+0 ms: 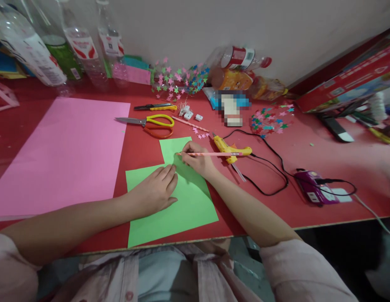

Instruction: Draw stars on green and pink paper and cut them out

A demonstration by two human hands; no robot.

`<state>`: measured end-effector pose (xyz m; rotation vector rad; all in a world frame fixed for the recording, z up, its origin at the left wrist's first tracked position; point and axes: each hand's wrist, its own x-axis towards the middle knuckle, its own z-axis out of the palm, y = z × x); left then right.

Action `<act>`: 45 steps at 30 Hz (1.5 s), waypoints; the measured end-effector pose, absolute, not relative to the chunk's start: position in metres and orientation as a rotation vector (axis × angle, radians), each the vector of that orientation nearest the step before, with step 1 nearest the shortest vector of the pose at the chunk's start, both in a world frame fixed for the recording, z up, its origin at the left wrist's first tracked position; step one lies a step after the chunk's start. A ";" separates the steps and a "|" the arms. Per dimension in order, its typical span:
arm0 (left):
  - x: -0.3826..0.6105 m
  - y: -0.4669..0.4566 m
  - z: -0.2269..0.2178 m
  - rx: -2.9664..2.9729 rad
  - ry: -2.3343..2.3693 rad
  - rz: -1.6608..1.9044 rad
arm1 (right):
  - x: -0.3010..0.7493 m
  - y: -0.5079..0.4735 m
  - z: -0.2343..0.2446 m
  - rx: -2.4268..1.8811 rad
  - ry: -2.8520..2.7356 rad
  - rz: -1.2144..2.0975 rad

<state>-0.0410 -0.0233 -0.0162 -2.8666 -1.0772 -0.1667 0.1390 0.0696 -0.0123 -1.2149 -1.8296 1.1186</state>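
Note:
A pink pencil [220, 154] is held in my right hand [197, 160], whose fingers are closed around it near the point. Its tip meets the upper part of a light green paper sheet [157, 228], which has a corner cut out at its upper left. Flat on that sheet lies my left hand [154, 189], fingers stretched out and holding nothing. Scissors [145, 122] with yellow and orange handles rest above the paper. Just beyond them is a utility knife [154, 107]. A yellow glue gun [230, 150] lies right of my right hand.
A large pink sheet [66, 155] covers the table's left side. Upright plastic bottles [84, 50] line the wall, with star decorations [172, 82] nearby. A black cord runs from the glue gun to a purple power strip [314, 191]. A red box [346, 71] stands at the right.

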 end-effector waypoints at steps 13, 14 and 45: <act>-0.041 -0.023 -0.016 -2.886 -1.091 -0.172 | 0.142 0.075 -0.018 -1.170 -1.858 1.079; -0.041 -0.023 -0.016 -2.881 -1.091 -0.168 | 0.142 0.075 -0.018 -1.167 -1.865 1.078; -0.040 -0.023 -0.017 -2.834 -1.059 -0.153 | 0.141 0.072 -0.020 -1.075 -1.963 1.071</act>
